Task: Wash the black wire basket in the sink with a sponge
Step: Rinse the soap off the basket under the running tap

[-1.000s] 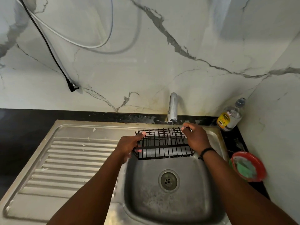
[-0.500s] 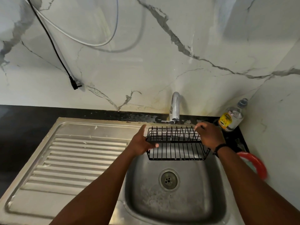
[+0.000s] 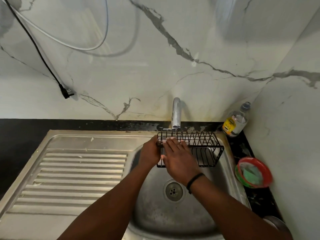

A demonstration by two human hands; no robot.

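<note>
- My left hand [image 3: 150, 154] grips the left end of the basket [image 3: 199, 148], fingers curled round the end wires.
- My right hand [image 3: 180, 158] lies across the basket's left part with fingers straight and flat on the wires, holding nothing; it crosses close beside my left.
- The basket is held above the far part of the sink [image 3: 230, 172], its long axis running left to right, its right end free and unsupported.
- The tap [image 3: 176, 113] stands just beyond it, a thin stream of water falling onto the left part near my fingertips.
- The sponge [image 3: 252, 173], as I judge the green pad, sits in a red bowl [image 3: 267, 174] on the counter, right of the sink and nearer than the basket.
- My right hand is the nearer one to it, so the reach goes right while my left holds the basket.
- A bottle [image 3: 235, 120] stands in the far right corner.
</note>
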